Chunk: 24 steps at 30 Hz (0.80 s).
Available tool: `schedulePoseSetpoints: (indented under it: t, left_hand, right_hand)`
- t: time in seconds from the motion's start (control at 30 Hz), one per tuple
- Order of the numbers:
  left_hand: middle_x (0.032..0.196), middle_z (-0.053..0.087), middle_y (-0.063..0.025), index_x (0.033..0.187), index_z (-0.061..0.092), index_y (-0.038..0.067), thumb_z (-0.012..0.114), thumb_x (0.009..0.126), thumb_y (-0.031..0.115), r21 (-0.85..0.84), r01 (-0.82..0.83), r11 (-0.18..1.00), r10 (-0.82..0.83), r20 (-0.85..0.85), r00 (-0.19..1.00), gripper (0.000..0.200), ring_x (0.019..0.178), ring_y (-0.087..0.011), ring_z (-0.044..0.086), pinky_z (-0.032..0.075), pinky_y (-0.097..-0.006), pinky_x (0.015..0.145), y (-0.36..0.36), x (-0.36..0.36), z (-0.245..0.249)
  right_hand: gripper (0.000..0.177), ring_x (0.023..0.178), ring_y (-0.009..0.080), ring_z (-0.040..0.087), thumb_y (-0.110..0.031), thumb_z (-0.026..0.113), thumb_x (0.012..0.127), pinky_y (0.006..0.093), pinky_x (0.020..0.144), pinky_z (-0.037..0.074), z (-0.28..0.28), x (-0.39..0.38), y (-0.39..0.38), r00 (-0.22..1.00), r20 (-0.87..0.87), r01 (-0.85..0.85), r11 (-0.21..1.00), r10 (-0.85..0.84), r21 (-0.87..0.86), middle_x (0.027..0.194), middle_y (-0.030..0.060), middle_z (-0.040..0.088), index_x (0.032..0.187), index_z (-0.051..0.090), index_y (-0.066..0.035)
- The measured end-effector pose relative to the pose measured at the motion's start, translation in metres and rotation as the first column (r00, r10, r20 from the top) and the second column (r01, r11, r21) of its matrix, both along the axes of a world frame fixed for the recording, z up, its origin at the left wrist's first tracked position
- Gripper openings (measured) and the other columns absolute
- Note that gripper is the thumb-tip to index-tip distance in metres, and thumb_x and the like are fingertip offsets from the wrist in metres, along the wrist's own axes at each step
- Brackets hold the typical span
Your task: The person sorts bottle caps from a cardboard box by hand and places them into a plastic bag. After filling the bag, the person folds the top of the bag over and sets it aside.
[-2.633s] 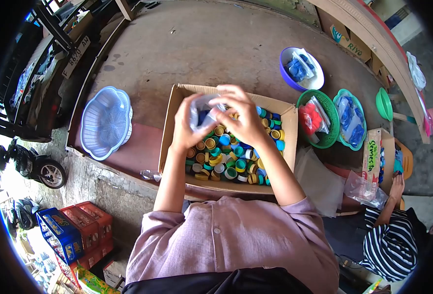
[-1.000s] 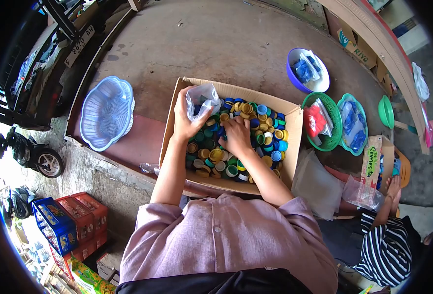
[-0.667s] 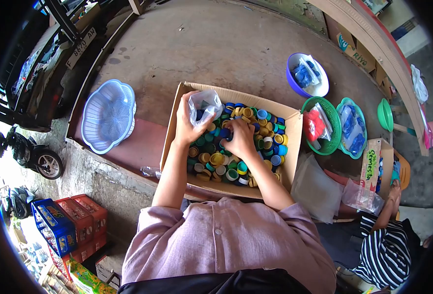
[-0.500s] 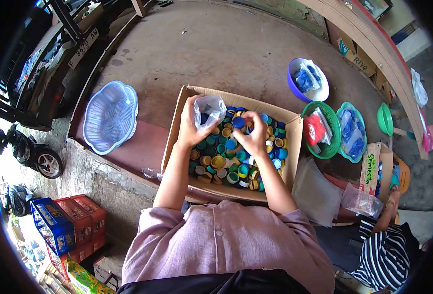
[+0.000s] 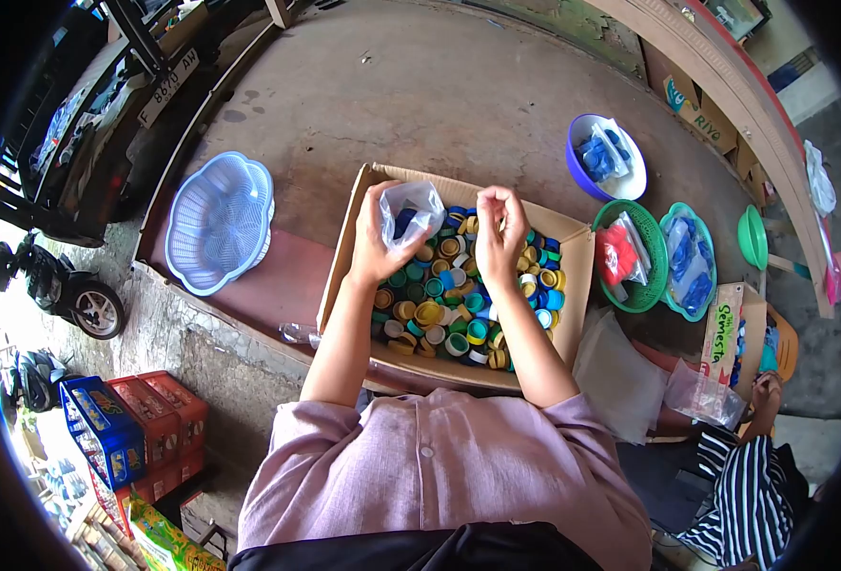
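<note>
My left hand [image 5: 373, 238] grips a clear plastic bag [image 5: 420, 202], its mouth spread, over the left part of a cardboard box [image 5: 342, 249]. Dark blue caps show inside the bag. My right hand [image 5: 501, 233] is raised over the box to the right of the bag, its fingers curled together; what they hold, if anything, cannot be made out. Many loose bottle caps [image 5: 429, 313] in blue, green, yellow and white fill the box beneath both hands.
A light blue basket [image 5: 219, 224] stands at the left. Right of the box are a purple bowl [image 5: 580, 169], a green basket [image 5: 645, 292] and a teal basket [image 5: 707, 303] with bagged caps, plus flat plastic bags [image 5: 616, 376]. A person in stripes [image 5: 749, 495] sits at the lower right.
My right hand has moved slightly up and its fingers have drawn together. The blue cap that was between its fingers is no longer visible there. My left hand still holds the bag.
</note>
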State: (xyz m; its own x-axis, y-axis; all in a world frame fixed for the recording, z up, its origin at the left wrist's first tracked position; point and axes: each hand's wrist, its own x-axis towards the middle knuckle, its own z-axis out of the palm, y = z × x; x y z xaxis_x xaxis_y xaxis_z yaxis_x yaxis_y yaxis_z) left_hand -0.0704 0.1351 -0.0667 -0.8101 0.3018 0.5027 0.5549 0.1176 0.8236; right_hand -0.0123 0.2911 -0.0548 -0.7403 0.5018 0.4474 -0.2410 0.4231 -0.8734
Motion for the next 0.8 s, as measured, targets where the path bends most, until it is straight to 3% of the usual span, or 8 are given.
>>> schedulePoseSetpoints:
  t: [0.03, 0.13, 0.23, 0.37, 0.57, 0.63, 0.7, 0.8]
  left_hand:
    - [0.098, 0.059, -0.0138, 0.116, 0.043, 0.0, 0.074, 0.066, 0.018, 0.004, -0.024, 1.0, 0.024, 0.013, 1.0, 0.062, 0.086, -0.0214, 0.058, 0.047, -0.0333, 0.078, 0.0, 0.0, 0.001]
    - [0.097, 0.059, -0.013, 0.116, 0.043, 0.0, 0.074, 0.066, 0.017, 0.088, -0.015, 0.996, 0.014, 0.01, 1.0, 0.06, 0.084, -0.0207, 0.058, 0.047, -0.0327, 0.077, 0.003, -0.002, 0.0]
    - [0.097, 0.058, -0.0129, 0.114, 0.044, 0.0, 0.075, 0.066, 0.017, 0.056, -0.019, 0.998, 0.019, 0.007, 1.0, 0.06, 0.085, -0.0211, 0.058, 0.047, -0.0323, 0.077, 0.002, -0.002, -0.002]
    - [0.097, 0.056, -0.0129, 0.113, 0.044, 0.0, 0.076, 0.065, 0.017, 0.05, -0.008, 0.999, 0.006, 0.024, 1.0, 0.06, 0.086, -0.0218, 0.058, 0.047, -0.0319, 0.076, 0.001, -0.002, -0.004]
    - [0.098, 0.056, -0.0123, 0.113, 0.045, 0.001, 0.076, 0.065, 0.018, 0.023, -0.027, 0.999, 0.027, 0.008, 1.0, 0.059, 0.085, -0.0215, 0.056, 0.047, -0.0313, 0.075, 0.001, -0.003, -0.006]
    - [0.098, 0.055, -0.0121, 0.113, 0.045, 0.001, 0.076, 0.065, 0.017, 0.037, -0.025, 0.999, 0.025, 0.009, 1.0, 0.059, 0.085, -0.0214, 0.056, 0.046, -0.0313, 0.075, 0.002, -0.003, -0.005]
    - [0.098, 0.055, -0.0119, 0.112, 0.045, 0.001, 0.076, 0.065, 0.017, 0.05, -0.023, 0.998, 0.022, 0.011, 1.0, 0.059, 0.085, -0.0213, 0.056, 0.046, -0.0312, 0.075, 0.001, -0.003, -0.005]
    - [0.098, 0.055, -0.0118, 0.112, 0.045, 0.001, 0.076, 0.065, 0.016, 0.066, -0.014, 0.998, 0.011, 0.038, 0.999, 0.059, 0.086, -0.0213, 0.056, 0.046, -0.0313, 0.075, 0.002, -0.004, -0.006]
  right_hand:
    - [0.011, 0.067, 0.0185, 0.059, -0.007, 0.063, 0.076, 0.0287, 0.059, 0.045, -0.019, 0.001, 0.003, 0.991, 0.123, 0.057, 0.995, -0.047, -0.08, 0.076, 0.0069, 0.059, 0.086, 0.059, -0.003]
    - [0.013, 0.075, 0.0308, 0.06, -0.004, 0.061, 0.072, 0.0364, 0.065, 0.048, -0.042, 0.014, -0.006, 0.875, 0.345, -0.434, 0.866, 0.34, 0.249, 0.081, 0.0127, 0.059, 0.085, 0.061, -0.005]
    - [0.024, 0.085, 0.0318, 0.059, -0.013, 0.067, 0.071, 0.042, 0.071, 0.048, -0.079, 0.019, -0.022, 0.765, 0.501, -0.619, 0.679, 0.405, 0.396, 0.096, 0.0118, 0.057, 0.093, 0.061, -0.007]
    - [0.027, 0.083, 0.0325, 0.059, -0.017, 0.069, 0.071, 0.0436, 0.071, 0.048, -0.092, 0.014, -0.021, 0.742, 0.552, -0.649, 0.616, 0.381, 0.447, 0.097, 0.0109, 0.056, 0.094, 0.06, -0.007]
    - [0.022, 0.088, 0.0312, 0.059, -0.015, 0.069, 0.067, 0.0384, 0.077, 0.047, -0.052, 0.022, 0.012, 0.746, 0.585, -0.536, 0.808, 0.318, 0.245, 0.091, 0.0128, 0.058, 0.086, 0.062, -0.007]
    - [0.019, 0.086, 0.0301, 0.059, -0.011, 0.067, 0.062, 0.0365, 0.076, 0.048, -0.018, 0.025, 0.019, 0.69, 0.711, -0.515, 0.784, 0.138, 0.347, 0.09, 0.0124, 0.059, 0.079, 0.064, -0.006]
    - [0.019, 0.083, 0.0297, 0.059, -0.009, 0.066, 0.058, 0.0366, 0.076, 0.048, -0.038, 0.024, 0.026, 0.719, 0.689, -0.514, 0.738, 0.094, 0.436, 0.088, 0.0117, 0.059, 0.078, 0.065, -0.007]
    - [0.02, 0.083, 0.0293, 0.056, -0.01, 0.066, 0.059, 0.04, 0.074, 0.045, -0.04, 0.024, 0.01, 0.873, 0.478, -0.407, 0.69, 0.1, 0.599, 0.081, 0.0105, 0.056, 0.079, 0.065, -0.007]
